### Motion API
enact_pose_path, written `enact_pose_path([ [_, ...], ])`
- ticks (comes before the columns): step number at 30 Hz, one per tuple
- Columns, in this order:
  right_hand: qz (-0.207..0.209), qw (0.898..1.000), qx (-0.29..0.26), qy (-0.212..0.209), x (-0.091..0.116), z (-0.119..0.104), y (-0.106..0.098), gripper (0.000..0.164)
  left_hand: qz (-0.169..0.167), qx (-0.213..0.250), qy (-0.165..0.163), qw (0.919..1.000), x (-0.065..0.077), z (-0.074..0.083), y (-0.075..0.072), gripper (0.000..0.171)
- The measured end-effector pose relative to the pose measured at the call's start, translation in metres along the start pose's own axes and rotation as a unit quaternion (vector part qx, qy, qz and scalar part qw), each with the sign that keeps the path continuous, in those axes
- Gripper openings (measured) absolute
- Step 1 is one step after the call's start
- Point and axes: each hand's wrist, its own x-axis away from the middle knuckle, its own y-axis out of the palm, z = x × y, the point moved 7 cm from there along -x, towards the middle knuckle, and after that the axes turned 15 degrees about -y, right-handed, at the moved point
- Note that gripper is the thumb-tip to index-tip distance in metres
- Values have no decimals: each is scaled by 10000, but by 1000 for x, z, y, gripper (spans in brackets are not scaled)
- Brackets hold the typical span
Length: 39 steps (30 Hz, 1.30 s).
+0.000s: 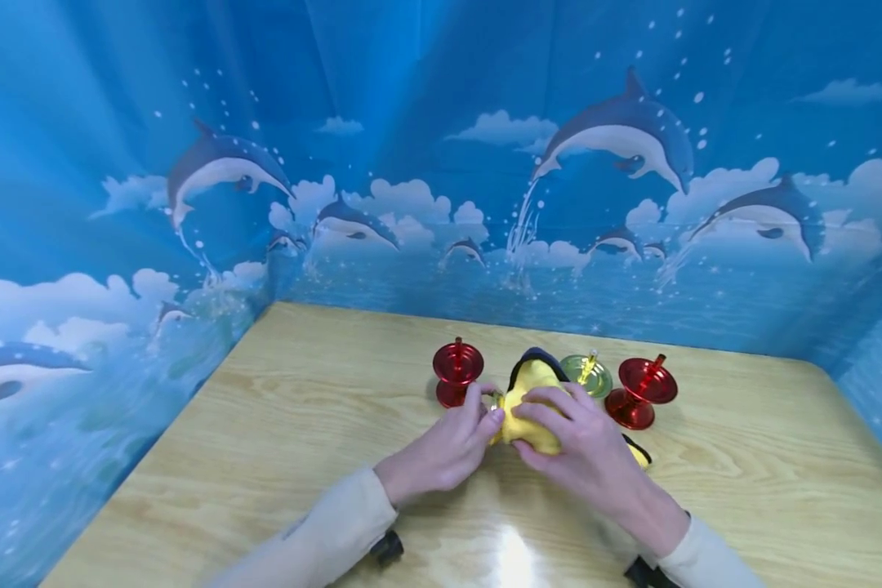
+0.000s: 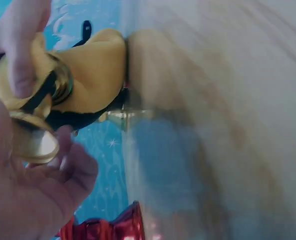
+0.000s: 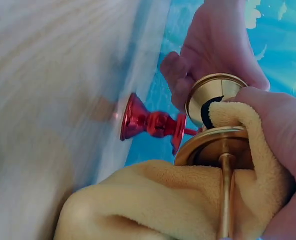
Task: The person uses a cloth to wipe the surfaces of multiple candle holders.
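My left hand (image 1: 444, 449) grips a gold candle holder by its flared base (image 2: 35, 142), fingers curled about it. A soft yellow cloth (image 1: 532, 408) with dark edging is wrapped around the holder's middle. Through that cloth my right hand (image 1: 591, 445) holds the other part of the holder, thumb and fingers bent over the fabric. In the right wrist view the holder's dish (image 3: 212, 142) and long thin spike (image 3: 226, 190) show, with cloth folded against them. Most of the holder is hidden in the head view by cloth and fingers.
A red candle holder (image 1: 458, 367) stands just beyond my left hand. Behind my right hand are a yellow-green holder (image 1: 588, 376) and another red one (image 1: 639, 392). A yellow, dark-edged fabric corner (image 1: 638, 453) pokes out beside my right wrist. Dolphin-print curtain (image 1: 412, 163) backs the wooden table (image 1: 265, 425).
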Motion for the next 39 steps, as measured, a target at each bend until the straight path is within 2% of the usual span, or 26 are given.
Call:
enact_pose_path([
  [2, 2, 9999, 109, -90, 0, -2, 2, 46, 204, -110, 23, 9997, 0, 2, -1, 43],
  [3, -17, 9997, 193, -178, -1, -4, 3, 44, 234, -53, -106, 9997, -1, 1, -1, 40],
  [5, -135, 9984, 414, -362, -1, -9, 6, 36, 65, 378, -626, 9973, -3, -1, 1, 44],
  [6, -196, 9974, 513, -475, -1, -12, 7, 31, -116, 704, -971, 9927, -4, -3, 3, 50],
  [9, -369, 9949, 622, -705, -2, -18, 9, 23, -667, 1650, -1944, 9646, -5, -10, 9, 64],
  [11, -411, 9961, 482, -606, -2, -17, 8, 23, -959, 2059, -2295, 9464, -4, -12, 12, 69],
  [13, -376, 9985, 222, -327, -2, -13, 5, 28, -1107, 2091, -2255, 9451, -3, -12, 10, 67],
  [16, -205, 9987, -373, 273, 0, -2, -2, 33, -1264, 1907, -1885, 9550, -2, -10, 7, 62],
  [19, 159, 9934, -779, 828, 2, 12, -13, 31, -1430, 1685, -1489, 9638, 1, -8, 5, 48],
  [22, 596, 9841, -1027, 1324, 4, 26, -27, 34, -1644, 1800, -1410, 9595, 5, -10, 4, 29],
  [24, 866, 9755, -1120, 1682, 7, 35, -38, 37, -1764, 2116, -1522, 9492, 8, -13, 4, 22],
  [29, 1125, 9518, -1129, 2619, 19, 53, -62, 40, -2067, 2988, -1686, 9163, 14, -17, 6, 33],
  [31, 1056, 9443, -1072, 2926, 25, 59, -70, 38, -2237, 3254, -1665, 9035, 15, -18, 8, 36],
  [36, 789, 9259, -995, 3558, 43, 69, -88, 34, -2581, 3748, -1444, 8787, 15, -17, 14, 52],
  [39, 645, 9088, -969, 4007, 59, 78, -100, 36, -2702, 4095, -1319, 8613, 13, -15, 16, 60],
])
